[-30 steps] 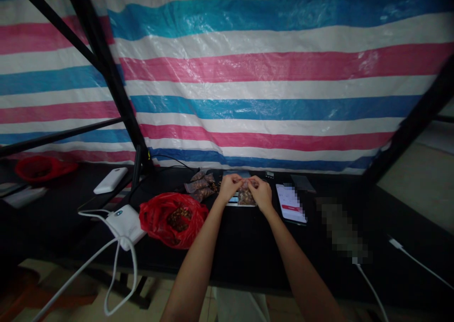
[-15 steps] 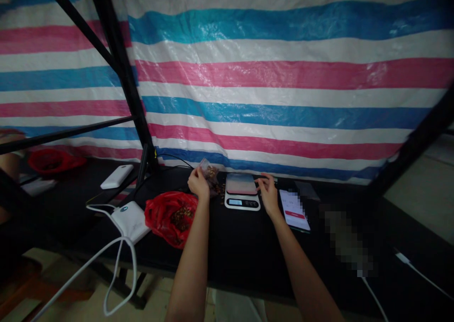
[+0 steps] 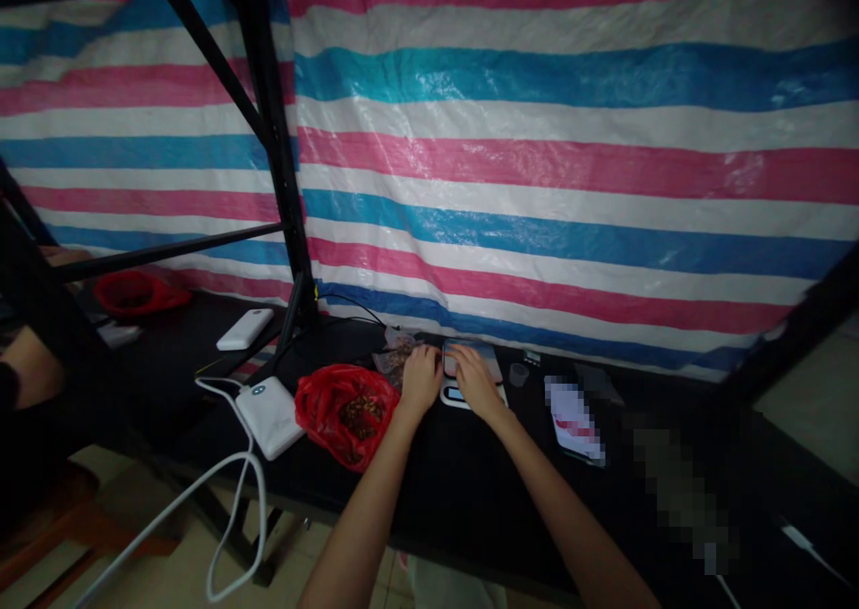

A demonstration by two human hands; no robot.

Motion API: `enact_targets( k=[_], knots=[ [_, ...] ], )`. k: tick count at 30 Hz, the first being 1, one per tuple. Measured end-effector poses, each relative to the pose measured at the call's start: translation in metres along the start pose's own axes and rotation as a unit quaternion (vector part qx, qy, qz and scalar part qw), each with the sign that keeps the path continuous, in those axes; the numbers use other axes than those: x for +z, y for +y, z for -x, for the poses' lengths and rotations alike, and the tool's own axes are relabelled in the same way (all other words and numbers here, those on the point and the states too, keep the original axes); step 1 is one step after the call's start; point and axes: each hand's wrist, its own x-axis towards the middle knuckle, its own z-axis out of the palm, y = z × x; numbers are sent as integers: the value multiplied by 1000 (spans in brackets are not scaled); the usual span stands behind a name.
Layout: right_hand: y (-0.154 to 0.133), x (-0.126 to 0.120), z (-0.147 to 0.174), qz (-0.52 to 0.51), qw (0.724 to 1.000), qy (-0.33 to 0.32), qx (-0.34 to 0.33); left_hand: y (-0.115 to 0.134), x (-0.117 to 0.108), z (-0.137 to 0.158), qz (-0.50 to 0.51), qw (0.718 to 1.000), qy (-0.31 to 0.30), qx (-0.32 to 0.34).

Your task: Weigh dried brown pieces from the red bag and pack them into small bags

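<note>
Head view: with the kitchen scale [image 3: 493, 363] as the clock's centre and twelve pointing away from the person, the right hand [image 3: 473, 384] reaches over it, fingers lightly bent, partly covering plate and display. The left hand [image 3: 421, 381] sits just beside it at nine o'clock, fingers curled forward. How far either grip is closed, or whether it has hold of anything, I cannot tell; the fingertips are too small and dim.

The work looks partway along. Done, it seems: the filled clear bags [image 3: 397, 351] bunched between nine and ten o'clock. Left, I would judge: the loose brown pieces [image 3: 362, 414] inside the near red bag [image 3: 315, 403], between eight and nine. The display reading is too small to make out.

Counted on the counter [image 3: 463, 484]: one scale; two red bags, the far one [image 3: 171, 298] between nine and ten, near a co-worker's arm [image 3: 33, 369]; two white power banks [image 3: 272, 426]; one small cup [image 3: 518, 375] at three; one phone [image 3: 570, 412] at four. The filled bags overlap, so their number is unclear, and the brown pieces are too many to count.
</note>
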Motion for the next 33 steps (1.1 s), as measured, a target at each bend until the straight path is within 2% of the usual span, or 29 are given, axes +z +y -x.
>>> enact_targets(
  k=[2,4,5,7,10,13,19,23,27,30,33],
  knots=[
    [4,11,-19,42,993,-108,-10,-12,-4,13,-50,996,-66,12],
    [6,20,-39,96,971,-220,0,-25,-10,23,-102,991,-83,-8],
    [6,23,-48,119,959,-259,7,-32,-13,26,-125,988,-86,-19],
    [1,28,-61,144,944,-296,15,-42,-18,29,-159,983,-89,-28],
    [-12,33,-67,144,938,-315,6,-49,-20,30,-180,981,-70,-32],
    [-25,37,-56,134,936,-324,-20,-52,-19,30,-192,979,-36,-63],
    [-43,25,-25,101,952,-281,-73,-53,-21,31,-196,973,-3,-120],
    [-49,22,-25,105,959,-261,-28,-49,-27,30,-173,970,-6,-169],
    [-55,39,-31,108,959,-261,11,-49,-31,29,-151,967,0,-204],
    [-60,49,-32,120,956,-269,11,-51,-31,29,-156,967,7,-200],
    [-65,44,-29,119,961,-251,-20,-52,-30,29,-171,964,9,-202]
  ],
)
